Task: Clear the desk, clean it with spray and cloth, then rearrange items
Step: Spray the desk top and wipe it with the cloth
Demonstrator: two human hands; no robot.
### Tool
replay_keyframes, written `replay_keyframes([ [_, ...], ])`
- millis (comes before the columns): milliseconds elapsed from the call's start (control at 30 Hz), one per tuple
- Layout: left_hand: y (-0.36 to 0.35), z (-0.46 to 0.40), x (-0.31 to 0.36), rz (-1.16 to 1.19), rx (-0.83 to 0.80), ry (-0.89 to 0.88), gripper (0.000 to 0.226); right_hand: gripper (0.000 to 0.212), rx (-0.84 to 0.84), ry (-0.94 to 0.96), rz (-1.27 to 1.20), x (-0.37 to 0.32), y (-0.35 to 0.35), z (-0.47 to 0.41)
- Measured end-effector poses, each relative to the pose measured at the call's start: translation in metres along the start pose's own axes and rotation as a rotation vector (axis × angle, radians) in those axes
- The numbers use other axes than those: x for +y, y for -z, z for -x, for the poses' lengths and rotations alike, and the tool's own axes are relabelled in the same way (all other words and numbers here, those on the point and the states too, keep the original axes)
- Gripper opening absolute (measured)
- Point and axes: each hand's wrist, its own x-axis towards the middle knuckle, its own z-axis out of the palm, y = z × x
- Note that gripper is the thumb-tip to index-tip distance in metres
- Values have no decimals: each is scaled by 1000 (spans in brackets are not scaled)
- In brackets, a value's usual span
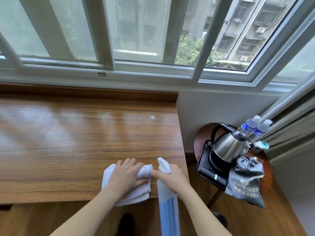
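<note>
A wooden desk (76,133) runs under the window, its top bare and glossy. My left hand (127,174) presses down on a folded white cloth (134,193) at the desk's front right corner, fingers curled over a rolled part of it. My right hand (172,178) grips the neck of a white spray bottle (167,201) with a blue-striped body, held upright just off the desk's front edge. Its white nozzle (163,165) points out over the desk. A small white fleck (152,117) lies on the far right of the desktop.
To the right stands a low round wooden table (272,201) carrying a steel kettle (228,147) on a black tray (204,169), two water bottles (254,128), a grey hair-drier bag (243,183) and a small white-and-teal item (261,145). A curtain hangs at the far right.
</note>
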Motion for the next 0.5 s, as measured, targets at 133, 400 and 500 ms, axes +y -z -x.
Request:
replay_keyframes([
  [133, -3, -25, -7, -1, 13, 22, 54, 26, 1, 12, 14, -1, 3, -2],
  [400, -4, -47, -10, -1, -34, 87, 54, 38, 23, -11, -58, 4, 2, -5],
  [500, 1, -33, 1, 31, -11, 91, 52, 40, 26, -14, -74, 6, 4, -7],
])
